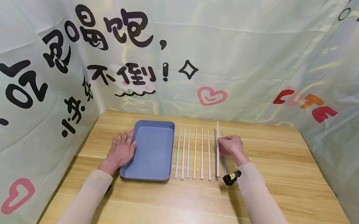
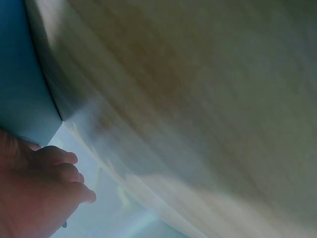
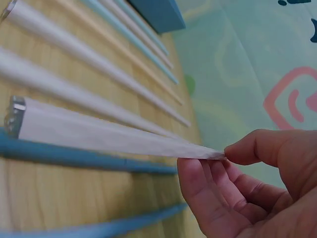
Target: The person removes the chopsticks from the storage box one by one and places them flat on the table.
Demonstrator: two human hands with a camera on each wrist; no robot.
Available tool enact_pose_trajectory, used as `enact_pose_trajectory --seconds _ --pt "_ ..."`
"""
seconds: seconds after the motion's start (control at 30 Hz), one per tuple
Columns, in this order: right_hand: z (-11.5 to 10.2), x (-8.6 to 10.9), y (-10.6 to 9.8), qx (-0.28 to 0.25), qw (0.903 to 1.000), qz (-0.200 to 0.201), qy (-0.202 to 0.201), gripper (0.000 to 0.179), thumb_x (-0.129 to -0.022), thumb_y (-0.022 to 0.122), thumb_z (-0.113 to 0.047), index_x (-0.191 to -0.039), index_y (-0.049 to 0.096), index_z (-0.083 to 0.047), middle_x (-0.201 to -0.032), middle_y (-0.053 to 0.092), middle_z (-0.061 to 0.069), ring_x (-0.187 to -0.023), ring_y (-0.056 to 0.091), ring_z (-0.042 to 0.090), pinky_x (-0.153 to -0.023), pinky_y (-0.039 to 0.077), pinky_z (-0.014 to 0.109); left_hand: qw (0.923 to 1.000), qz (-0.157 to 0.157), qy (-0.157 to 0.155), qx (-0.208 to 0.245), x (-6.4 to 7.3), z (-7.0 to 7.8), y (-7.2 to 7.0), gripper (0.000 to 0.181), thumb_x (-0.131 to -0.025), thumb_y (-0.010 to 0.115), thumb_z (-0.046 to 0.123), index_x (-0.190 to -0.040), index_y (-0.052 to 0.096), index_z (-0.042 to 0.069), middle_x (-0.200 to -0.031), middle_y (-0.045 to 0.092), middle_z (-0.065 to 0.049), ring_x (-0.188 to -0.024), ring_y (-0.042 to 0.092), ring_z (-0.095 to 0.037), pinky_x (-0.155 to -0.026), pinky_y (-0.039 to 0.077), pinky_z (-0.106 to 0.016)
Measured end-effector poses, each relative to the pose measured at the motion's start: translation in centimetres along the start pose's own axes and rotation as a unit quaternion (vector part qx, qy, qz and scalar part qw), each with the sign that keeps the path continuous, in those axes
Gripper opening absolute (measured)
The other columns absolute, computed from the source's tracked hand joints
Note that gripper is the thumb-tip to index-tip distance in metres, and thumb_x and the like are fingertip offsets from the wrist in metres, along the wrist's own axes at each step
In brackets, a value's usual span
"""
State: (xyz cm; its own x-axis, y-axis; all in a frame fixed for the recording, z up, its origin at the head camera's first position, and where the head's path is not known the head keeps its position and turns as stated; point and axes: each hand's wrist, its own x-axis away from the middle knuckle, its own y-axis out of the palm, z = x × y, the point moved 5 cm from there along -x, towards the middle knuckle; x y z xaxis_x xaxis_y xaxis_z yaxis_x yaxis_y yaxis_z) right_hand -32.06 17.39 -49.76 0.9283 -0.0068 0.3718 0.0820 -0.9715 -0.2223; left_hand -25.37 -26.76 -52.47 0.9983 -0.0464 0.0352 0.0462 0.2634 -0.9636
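Note:
My right hand [image 1: 231, 146] pinches a pale pinkish-white chopstick [image 3: 89, 131] between thumb and fingers, near its thin end. The thick end, with a silvery cap, points toward the front of the table. Close under it lies a blue-grey chopstick [image 3: 89, 157], and a second blue-grey chopstick [image 1: 224, 165] lies to its right, partly hidden by the hand. At the left, my left hand [image 1: 119, 151] rests with extended fingers against the left side of a blue rectangular tray [image 1: 147, 150]. Nothing lies in the tray.
Between tray and right hand, several chopsticks lie in a parallel row, among them a light blue one [image 1: 177, 154], a yellow-orange one [image 1: 195, 156] and a pink one [image 1: 209, 157]. Printed cloth [image 1: 179, 37] walls the wooden table [image 1: 190, 212] at the back and sides.

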Motion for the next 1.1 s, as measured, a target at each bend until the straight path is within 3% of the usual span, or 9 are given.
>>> enact_pose_trajectory --seconds 0.47,0.83,1.1 --pt "1.7 0.6 -3.3 0.032 0.9993 0.01 0.015 0.043 -0.099 0.062 -0.01 -0.134 0.061 0.016 -0.096 0.077 0.016 -0.08 0.075 0.018 -0.074 0.067 0.035 1.0 0.0 -0.002 0.003 0.0 -0.2 0.2 0.066 -0.116 0.025 0.036 -0.169 0.007 0.002 -0.167 0.019 -0.039 -0.157 0.009 -0.061 -0.126 0.002 -0.076" --pt "2.6 0.3 -4.8 0.097 0.9943 0.046 -0.001 0.039 -0.098 0.063 -0.011 -0.127 0.065 0.016 -0.088 0.077 0.017 -0.069 0.073 0.015 -0.066 0.066 0.033 1.0 0.0 -0.002 0.002 -0.1 -0.1 0.3 0.066 -0.116 0.025 0.036 -0.169 0.006 0.002 -0.167 0.02 -0.04 -0.157 0.008 -0.061 -0.125 0.002 -0.077" --pt "2.9 0.0 -4.8 0.136 0.9888 0.057 -0.022 0.039 -0.098 0.065 -0.015 -0.123 0.069 0.014 -0.092 0.079 0.019 -0.067 0.07 0.012 -0.065 0.066 0.032 1.0 0.003 -0.001 0.002 -0.1 0.1 0.2 0.066 -0.116 0.025 0.036 -0.169 0.007 0.002 -0.167 0.021 -0.039 -0.158 0.011 -0.06 -0.126 0.003 -0.076"
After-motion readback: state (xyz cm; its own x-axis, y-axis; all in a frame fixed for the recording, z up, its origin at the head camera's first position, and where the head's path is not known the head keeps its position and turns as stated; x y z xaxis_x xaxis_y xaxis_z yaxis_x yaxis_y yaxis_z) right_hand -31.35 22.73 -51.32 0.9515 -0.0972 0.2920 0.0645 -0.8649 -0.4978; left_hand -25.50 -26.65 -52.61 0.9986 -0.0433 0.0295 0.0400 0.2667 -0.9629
